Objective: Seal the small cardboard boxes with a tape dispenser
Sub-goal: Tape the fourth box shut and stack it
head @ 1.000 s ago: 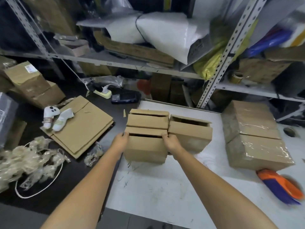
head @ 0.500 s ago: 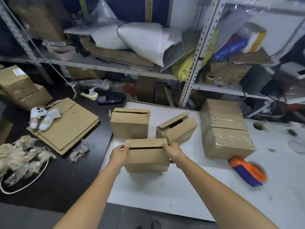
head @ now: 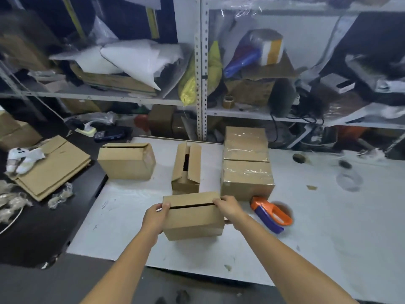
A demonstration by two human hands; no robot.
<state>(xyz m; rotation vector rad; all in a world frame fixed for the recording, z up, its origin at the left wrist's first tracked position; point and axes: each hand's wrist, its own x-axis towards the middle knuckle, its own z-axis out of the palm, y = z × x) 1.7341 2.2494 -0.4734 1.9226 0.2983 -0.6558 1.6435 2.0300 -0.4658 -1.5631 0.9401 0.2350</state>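
Both left hand, right hand grip box ends; scuffed white tabletop, cluttered shelving behind.

dim, even indoor light; soft shadows, glare on plastic wrap, blurred shelves, wide-angle bending toward the edges.

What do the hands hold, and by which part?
One small cardboard box: left hand grips its left end, right hand its right end.
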